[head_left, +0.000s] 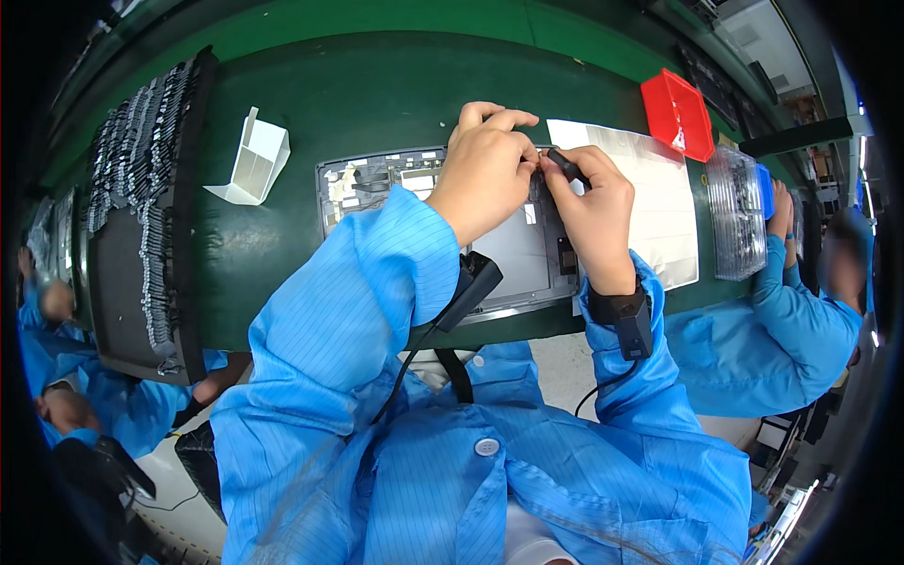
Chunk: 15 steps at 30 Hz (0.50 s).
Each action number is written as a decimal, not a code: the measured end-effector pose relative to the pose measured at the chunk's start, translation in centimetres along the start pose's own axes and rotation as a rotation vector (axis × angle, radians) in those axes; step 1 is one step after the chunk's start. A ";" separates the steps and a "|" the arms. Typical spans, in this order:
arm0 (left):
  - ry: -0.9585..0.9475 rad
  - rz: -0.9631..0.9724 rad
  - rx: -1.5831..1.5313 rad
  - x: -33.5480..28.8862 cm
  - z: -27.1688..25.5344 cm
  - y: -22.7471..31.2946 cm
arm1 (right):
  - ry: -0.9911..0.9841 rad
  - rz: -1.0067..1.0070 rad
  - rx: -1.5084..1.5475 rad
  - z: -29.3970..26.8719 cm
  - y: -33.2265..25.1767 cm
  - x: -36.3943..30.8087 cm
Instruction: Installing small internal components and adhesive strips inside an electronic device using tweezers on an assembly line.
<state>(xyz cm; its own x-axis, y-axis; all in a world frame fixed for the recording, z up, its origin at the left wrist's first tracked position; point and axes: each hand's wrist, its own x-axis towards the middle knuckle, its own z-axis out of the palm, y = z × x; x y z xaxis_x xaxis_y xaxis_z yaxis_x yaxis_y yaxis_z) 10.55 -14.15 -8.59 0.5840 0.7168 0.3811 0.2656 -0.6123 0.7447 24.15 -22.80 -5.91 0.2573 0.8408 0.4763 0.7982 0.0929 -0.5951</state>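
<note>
Grey device shell lies open on counter, inner parts seated; work unfinished, we judge. Right hand: fingers grasp black tool near shell's far edge. Left hand: grasp, we cannot tell.

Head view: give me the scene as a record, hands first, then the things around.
left hand: at the far edge of the opened grey casing; grip on anything unclear
right hand: holds small black tool, over the same edge
casing: lying on green table
left of casing: white folded card, then black tray with rows of small parts
right of casing: white sheet, red bin, clear plastic trays
</note>
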 end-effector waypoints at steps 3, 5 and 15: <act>0.037 0.013 -0.015 -0.2 0.4 -0.2 | 0.021 -0.049 -0.043 0.3 -0.4 -0.2; 0.079 0.030 -0.028 -0.1 0.5 -0.3 | 0.054 -0.092 -0.095 0.8 -0.2 -0.3; 0.088 0.052 -0.019 0.0 0.8 -0.4 | -0.041 -0.011 -0.170 0.2 0.3 0.3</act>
<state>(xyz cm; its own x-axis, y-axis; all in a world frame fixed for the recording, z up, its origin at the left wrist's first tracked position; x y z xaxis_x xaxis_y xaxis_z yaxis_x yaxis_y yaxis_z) 11.08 -14.17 -9.33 0.5265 0.7115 0.4654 0.2219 -0.6434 0.7326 24.34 -22.42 -6.02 0.2280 0.8616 0.4535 0.8826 0.0138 -0.4700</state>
